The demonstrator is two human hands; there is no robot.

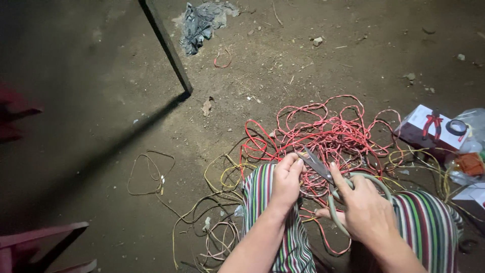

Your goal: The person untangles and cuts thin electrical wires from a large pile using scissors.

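At far left, a dim red shape (12, 114) against the edge, too dark to make out, and below it a pale pink board (43, 235) jutting in over the dirt floor (101, 76). Further in, a dark metal leg (166, 45) slanting down to the ground, with a crumpled grey rag (199, 20) lying just beyond it. Below that, a loose loop of thin yellowish wire (149, 174) on the dirt, then a wider spread of yellow wire (212, 212) curling toward the striped cloth (257, 194) over the knees. Above the knees, left hand (286, 183) closed, thumb and fingers pinched on a strand of red wire (323, 134) drawn from the big tangled heap spread across the middle of the floor. Just beside it, a pair of scissors (316, 164) with grey blades parted, tips pointing up toward the left hand's fingertips, the strand lying at the blades. Right hand (366, 210) curled shut through the pale green handles, index finger stretched along the top. More striped cloth to the right of that hand. Near the right edge, a white box (422, 126) printed with red pliers, a roll of black tape (457, 127) on clear plastic, and an orange bundle (471, 163) just below, all sitting apart from the heap.
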